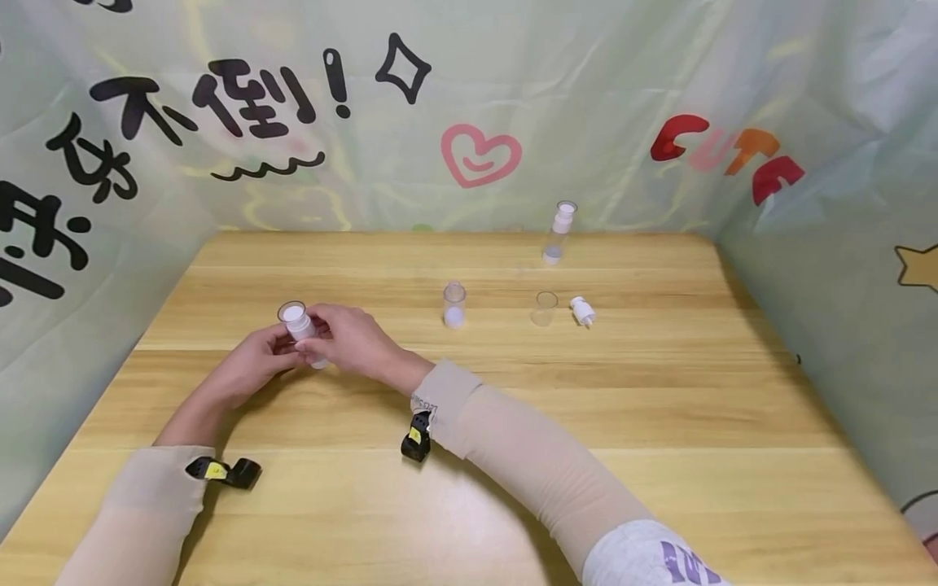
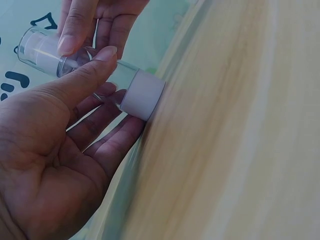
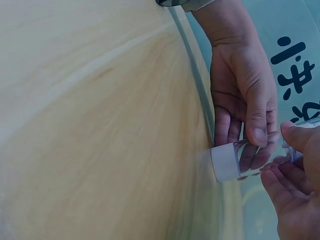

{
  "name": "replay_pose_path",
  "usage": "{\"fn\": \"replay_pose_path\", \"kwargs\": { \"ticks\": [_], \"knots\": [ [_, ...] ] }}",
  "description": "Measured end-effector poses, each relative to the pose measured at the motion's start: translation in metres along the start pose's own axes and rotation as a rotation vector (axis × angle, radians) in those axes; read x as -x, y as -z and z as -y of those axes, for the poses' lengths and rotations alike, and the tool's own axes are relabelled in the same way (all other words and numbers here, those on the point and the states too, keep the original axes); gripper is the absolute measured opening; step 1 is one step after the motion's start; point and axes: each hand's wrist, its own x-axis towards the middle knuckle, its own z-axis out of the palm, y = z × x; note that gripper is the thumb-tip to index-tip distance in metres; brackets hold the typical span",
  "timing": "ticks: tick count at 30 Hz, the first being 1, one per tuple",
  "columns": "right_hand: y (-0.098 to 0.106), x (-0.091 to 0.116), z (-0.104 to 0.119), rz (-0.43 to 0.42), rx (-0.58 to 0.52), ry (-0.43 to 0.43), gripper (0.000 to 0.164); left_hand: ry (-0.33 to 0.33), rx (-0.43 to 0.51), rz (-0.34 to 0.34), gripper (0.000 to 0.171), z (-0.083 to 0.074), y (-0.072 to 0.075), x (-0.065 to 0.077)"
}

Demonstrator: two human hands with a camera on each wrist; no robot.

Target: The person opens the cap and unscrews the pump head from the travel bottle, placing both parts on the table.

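Note:
Both hands hold one small clear pump bottle [image 1: 296,319] over the left part of the table. It has a white base [image 2: 143,95] and a white pump top under a clear cap [image 2: 37,54]. My left hand [image 1: 252,362] has its thumb and fingers around the clear body, just above the base. With thumb and fingers, my right hand [image 1: 355,338] grips the bottle higher up, near the neck and cap. In the left wrist view the bottle leans, its base close to the tabletop; whether they touch I cannot tell.
On the wooden table [image 1: 469,488] stands a clear bottle body [image 1: 454,305] with a white base. Farther right are a clear cap [image 1: 545,309] and a loose white pump head [image 1: 582,311]. Another capped pump bottle [image 1: 560,232] stands at the back, near the printed curtain [image 1: 586,98].

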Motion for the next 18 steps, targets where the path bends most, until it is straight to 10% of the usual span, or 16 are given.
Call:
{"fn": "replay_pose_path", "kwargs": {
  "ticks": [18],
  "knots": [
    [0.005, 0.007, -0.007, -0.002, -0.021, 0.044, 0.048, -0.031, -0.014, -0.016, 0.049, -0.002, -0.01, -0.002]
  ]
}}
